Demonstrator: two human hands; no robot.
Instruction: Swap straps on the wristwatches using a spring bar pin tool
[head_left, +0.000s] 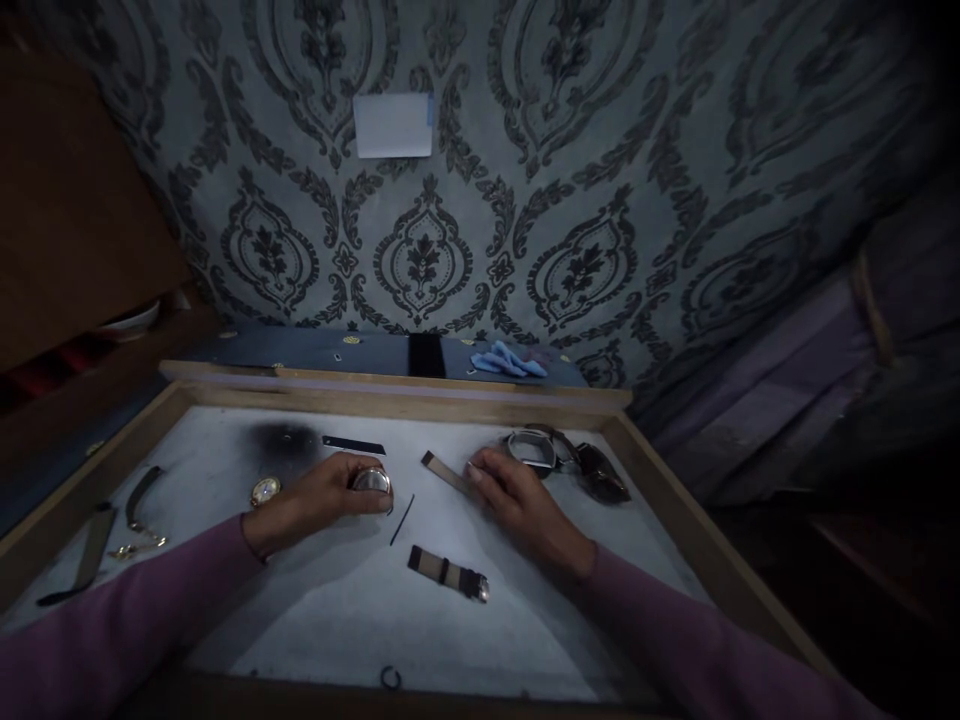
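My left hand [322,497] is closed round a round watch case [372,481], gripped at its edge between thumb and fingers. A strip of watch strap [444,469], light on this side with a dark end, lies in the closed fingers of my right hand [519,502]; its near end is hidden by them. Between the hands a thin dark rod [402,520] lies on the white surface. Nearer to me is a second strap piece [448,573] with a metal buckle. Just left of my left hand sits a small gold-coloured watch [265,491].
A raised wooden rim [397,390] surrounds the white work surface. On it lie a flat dark blade-like strip [354,445], dark straps [94,550] at left, a black ring [391,678], and a large watch [531,450] beside sunglasses [600,474]. A blue cloth [508,360] rests beyond the rim.
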